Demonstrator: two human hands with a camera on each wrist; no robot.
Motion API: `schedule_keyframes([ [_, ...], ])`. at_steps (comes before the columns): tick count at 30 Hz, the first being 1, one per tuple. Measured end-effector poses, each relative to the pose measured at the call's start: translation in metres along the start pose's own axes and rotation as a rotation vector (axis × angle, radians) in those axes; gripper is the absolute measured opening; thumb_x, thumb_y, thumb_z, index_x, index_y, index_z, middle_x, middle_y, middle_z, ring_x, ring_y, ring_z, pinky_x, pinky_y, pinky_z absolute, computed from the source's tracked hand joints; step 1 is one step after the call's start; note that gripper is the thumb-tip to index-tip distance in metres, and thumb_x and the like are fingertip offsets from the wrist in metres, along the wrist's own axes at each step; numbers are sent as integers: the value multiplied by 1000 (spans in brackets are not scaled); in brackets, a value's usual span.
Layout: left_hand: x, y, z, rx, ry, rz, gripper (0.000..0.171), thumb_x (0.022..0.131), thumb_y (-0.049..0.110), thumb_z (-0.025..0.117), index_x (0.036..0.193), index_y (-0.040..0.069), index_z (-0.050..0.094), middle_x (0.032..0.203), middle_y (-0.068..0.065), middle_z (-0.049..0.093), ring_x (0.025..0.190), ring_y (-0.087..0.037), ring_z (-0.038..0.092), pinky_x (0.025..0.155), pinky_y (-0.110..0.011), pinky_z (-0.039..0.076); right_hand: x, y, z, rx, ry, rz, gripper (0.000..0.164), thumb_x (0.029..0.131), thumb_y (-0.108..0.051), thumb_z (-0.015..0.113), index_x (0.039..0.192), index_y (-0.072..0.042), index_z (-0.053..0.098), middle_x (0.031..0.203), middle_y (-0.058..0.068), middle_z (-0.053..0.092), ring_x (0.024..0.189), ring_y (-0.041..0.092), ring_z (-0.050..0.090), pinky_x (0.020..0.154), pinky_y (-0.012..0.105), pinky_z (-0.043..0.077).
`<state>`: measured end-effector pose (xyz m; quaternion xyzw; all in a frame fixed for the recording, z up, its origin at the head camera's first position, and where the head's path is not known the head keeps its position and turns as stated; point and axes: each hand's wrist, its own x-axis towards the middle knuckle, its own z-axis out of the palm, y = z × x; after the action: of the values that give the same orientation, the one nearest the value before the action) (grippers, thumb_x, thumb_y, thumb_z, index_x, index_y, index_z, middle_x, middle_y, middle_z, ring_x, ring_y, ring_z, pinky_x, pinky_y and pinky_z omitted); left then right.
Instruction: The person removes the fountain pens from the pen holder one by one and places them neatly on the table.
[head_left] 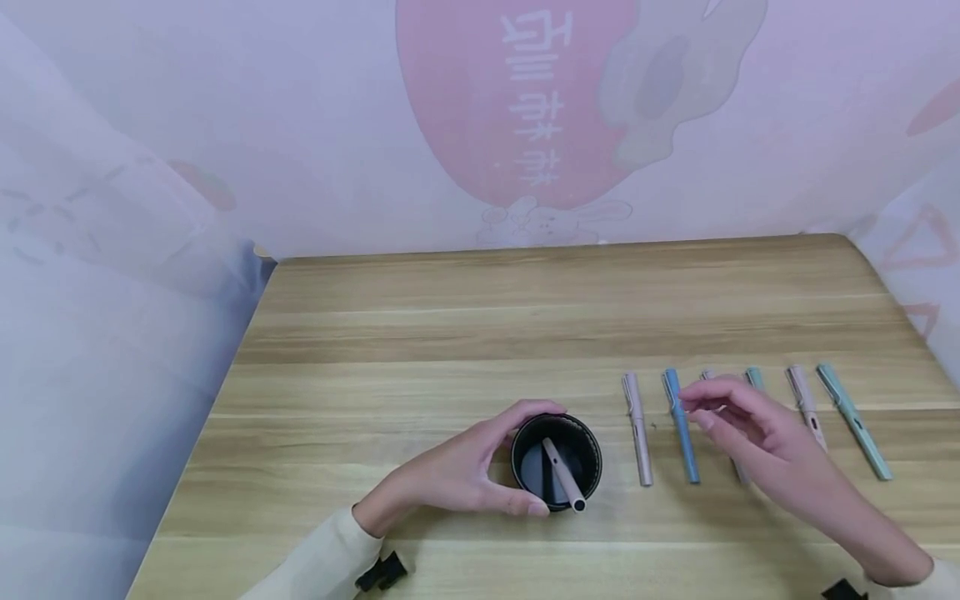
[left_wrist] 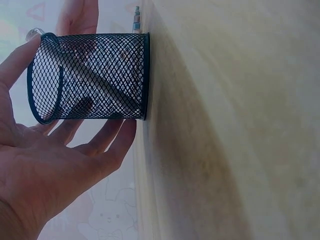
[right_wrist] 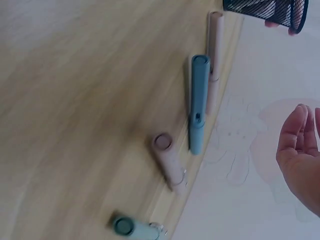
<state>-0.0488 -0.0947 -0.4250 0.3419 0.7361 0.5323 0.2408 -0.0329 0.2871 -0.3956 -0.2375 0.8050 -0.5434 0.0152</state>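
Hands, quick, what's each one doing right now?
Left hand: grips the mesh cup.
Right hand: open, holding nothing, above the pens near the blue pen.

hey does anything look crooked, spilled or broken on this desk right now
Nothing stands out. The mesh cup stands upright, the left hand around it, one pink pen leaning inside. The other pens lie in a row, the right hand above them.

Wooden table (head_left: 450,333) with pens (head_left: 637,429), mesh cup (head_left: 592,467)
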Motion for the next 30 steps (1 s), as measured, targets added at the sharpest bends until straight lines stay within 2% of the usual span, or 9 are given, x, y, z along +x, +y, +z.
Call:
schedule_keyframes([
  [7,1,2,2,-10,-7,-8,90,93,35,89,164,44,34,158,12,53,147,-19,48,123,-42,37,5,-9,15,57,-79,47,33,108,8,59,134,-10,67,128,6,70,115,18,68,92,24,58],
  [10,1,3,3,-14,-9,-9,90,93,34,89,164,44,34,158,13,52,148,-19,48,124,-43,37,5,-10,21,87,-119,47,33,108,7,60,134,-12,68,129,4,70,115,21,67,86,28,59],
  [14,2,3,3,-14,-8,-7,91,93,34,89,164,45,34,159,15,52,148,-19,48,124,-44,37,6,-11,31,121,-167,-19,38,105,11,61,134,-13,68,128,5,69,110,23,66,85,30,60],
  [17,2,3,3,-13,-5,-3,91,93,34,89,164,45,33,159,15,51,148,-19,48,124,-44,37,8,-9,39,141,-194,-84,43,101,15,63,133,-13,68,126,6,69,107,24,66,90,29,59],
  [21,2,2,3,-13,-4,2,91,93,33,90,165,42,34,159,14,52,148,-20,48,123,-44,37,9,-7,48,173,-228,-137,44,98,17,67,132,-11,69,126,7,68,104,24,65,89,29,59],
  [26,2,2,4,-22,-6,1,92,93,32,89,167,35,34,158,11,53,147,-20,49,123,-45,37,10,-7,58,184,-256,-212,47,97,16,69,135,-11,68,125,9,67,100,20,63,85,29,58],
  [30,2,3,4,-29,-10,1,91,94,32,89,166,40,34,158,8,55,147,-21,50,123,-44,38,12,-8,64,206,-293,-254,51,97,17,68,138,-12,67,127,8,66,97,17,63,79,30,58],
])
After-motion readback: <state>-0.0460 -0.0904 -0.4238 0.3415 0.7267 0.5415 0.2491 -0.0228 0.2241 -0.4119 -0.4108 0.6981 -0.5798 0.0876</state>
